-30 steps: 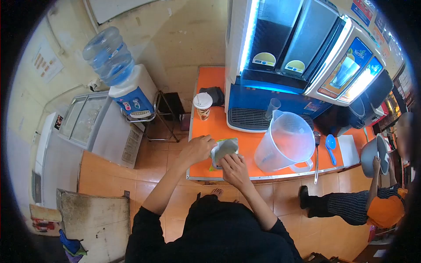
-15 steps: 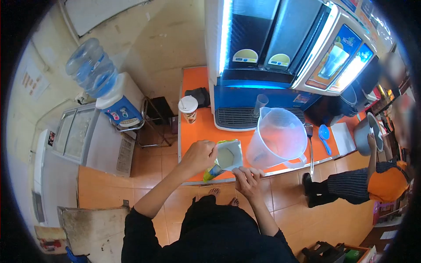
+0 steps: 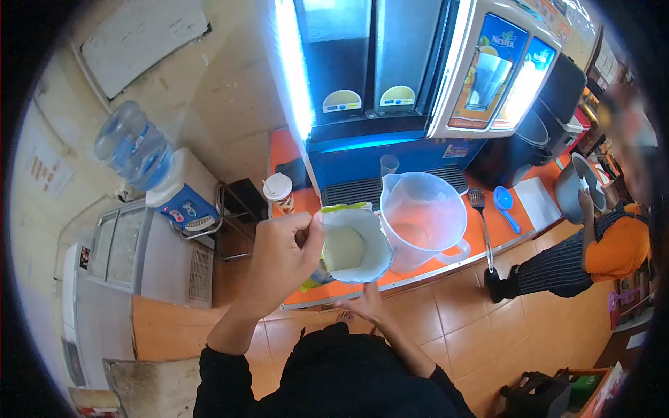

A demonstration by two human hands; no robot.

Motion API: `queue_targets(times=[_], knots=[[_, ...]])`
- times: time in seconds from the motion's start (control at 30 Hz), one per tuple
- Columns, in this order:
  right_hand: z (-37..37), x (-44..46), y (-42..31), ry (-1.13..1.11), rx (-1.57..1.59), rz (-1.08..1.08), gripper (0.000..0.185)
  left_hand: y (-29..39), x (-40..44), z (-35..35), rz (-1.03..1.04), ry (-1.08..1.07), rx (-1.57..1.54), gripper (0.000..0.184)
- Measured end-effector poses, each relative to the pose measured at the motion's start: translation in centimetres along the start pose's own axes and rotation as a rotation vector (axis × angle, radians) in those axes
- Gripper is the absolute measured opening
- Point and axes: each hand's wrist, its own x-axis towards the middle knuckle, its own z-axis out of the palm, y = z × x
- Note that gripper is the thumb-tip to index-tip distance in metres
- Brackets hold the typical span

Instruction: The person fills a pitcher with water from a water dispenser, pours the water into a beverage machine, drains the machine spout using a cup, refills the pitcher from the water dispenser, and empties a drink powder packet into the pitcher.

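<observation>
An opened foil pouch [image 3: 376, 240] with a yellow-green outer edge is raised over the counter's front, its mouth facing me. Pale powder [image 3: 346, 249] lies inside it. My left hand [image 3: 287, 254] pinches the pouch's left rim between thumb and fingers. Below the pouch is my right hand [image 3: 366, 304], fingers spread; whether it touches the pouch's underside I cannot tell. Just right of the pouch stands a large translucent measuring jug [image 3: 425, 216], handle to the right. Behind the jug is a small clear cup [image 3: 389, 165].
A drink dispenser [image 3: 390, 150] backs the orange counter [image 3: 320, 294]. A lidded paper cup [image 3: 280, 195] stands at the left; a slotted spatula [image 3: 481, 223] and blue scoop [image 3: 505, 209] lie right. A co-worker [image 3: 599, 244] holds a metal pot [image 3: 578, 188]. Left is a water dispenser [image 3: 188, 202].
The pouch has come up and closer to me, with my left hand still on its rim. My right hand has let go of the near rim and moved down below the pouch.
</observation>
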Motion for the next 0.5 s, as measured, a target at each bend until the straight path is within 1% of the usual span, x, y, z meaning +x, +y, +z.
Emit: queue_targets(times=[0.03, 0.07, 0.1, 0.13, 0.17, 0.23, 0.27, 0.33, 0.37, 0.43, 0.47, 0.5], knots=[[0.7, 0.6, 0.1, -0.105, 0.058, 0.077, 0.115, 0.5, 0.1, -0.1, -0.039, -0.013, -0.085, 0.031], [1.3, 1.4, 0.4, -0.094, 0.059, 0.073, 0.115, 1.1, 0.3, -0.2, -0.014, -0.033, -0.088, 0.031], [1.8, 2.3, 0.6, -0.194, 0.157, 0.098, 0.117, 2.1, 0.4, 0.1, -0.005, -0.039, -0.086, 0.031], [2.4, 2.9, 0.6, -0.293, 0.255, 0.122, 0.120, 3.4, 0.5, 0.7, -0.015, 0.024, -0.181, 0.033], [3.3, 3.2, 0.0, -0.282, 0.257, 0.119, 0.120, 4.1, 0.6, 1.1, -0.027, 0.086, -0.277, 0.036], [4.6, 3.5, -1.5, 0.068, 0.655, -0.082, 0.107, 4.4, 1.3, 1.5, -0.016, 0.077, -0.284, 0.036], [4.4, 3.6, -2.4, 0.089, 0.661, -0.098, 0.107, 4.7, 1.7, 1.6, -0.006, 0.076, -0.290, 0.036], [3.4, 4.5, -4.3, -0.017, 0.870, 0.017, 0.094, 4.8, 2.6, 2.4, 0.027, 0.055, -0.273, 0.035], [2.6, 5.1, -5.2, 0.003, 0.865, -0.016, 0.094, 4.9, 3.2, 3.0, 0.030, 0.058, -0.273, 0.035], [1.0, 5.3, -6.4, -0.296, 1.277, 0.266, 0.085, 5.1, 4.5, 4.2, 0.078, 0.049, -0.258, 0.032], [1.0, 5.3, -5.3, -0.313, 1.319, 0.282, 0.077, 5.3, 5.4, 4.9, 0.137, 0.035, -0.159, 0.034], [1.0, 5.6, -3.7, -0.309, 1.310, 0.283, 0.077, 5.4, 6.1, 5.7, 0.189, 0.027, -0.059, 0.036]])
